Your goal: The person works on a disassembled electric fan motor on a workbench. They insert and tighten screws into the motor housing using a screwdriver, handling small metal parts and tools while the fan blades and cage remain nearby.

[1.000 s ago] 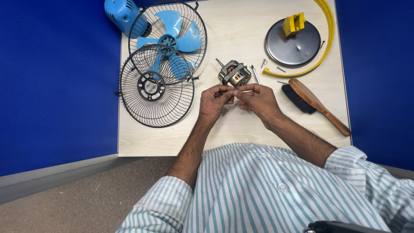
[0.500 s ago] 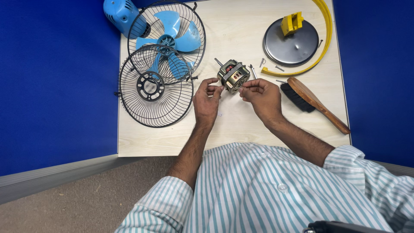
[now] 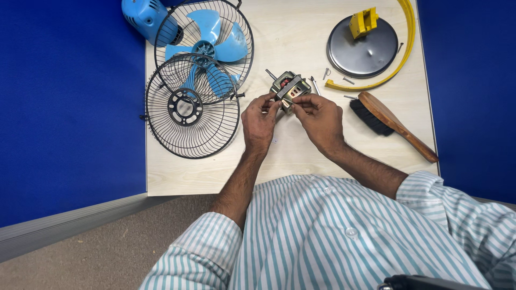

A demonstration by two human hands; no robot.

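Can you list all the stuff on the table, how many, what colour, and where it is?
fan motor: 1, grey metal, table middle, at both hands' fingertips
wire guards: 2, black, left side, overlapping
fan blade: 1, light blue, inside the far guard
motor housing: 1, blue, far left corner
round base: 1, dark grey, far right, with a yellow bracket
curved strip: 1, yellow, around the base
brush: 1, wooden, black bristles, right
loose screws: a few, silver, near the base
table: 1, pale wood
left hand: on motor
right hand: on motor

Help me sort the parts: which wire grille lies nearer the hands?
The detached front grille with the round centre ring; the other grille sits farther back, holding the blue blades.
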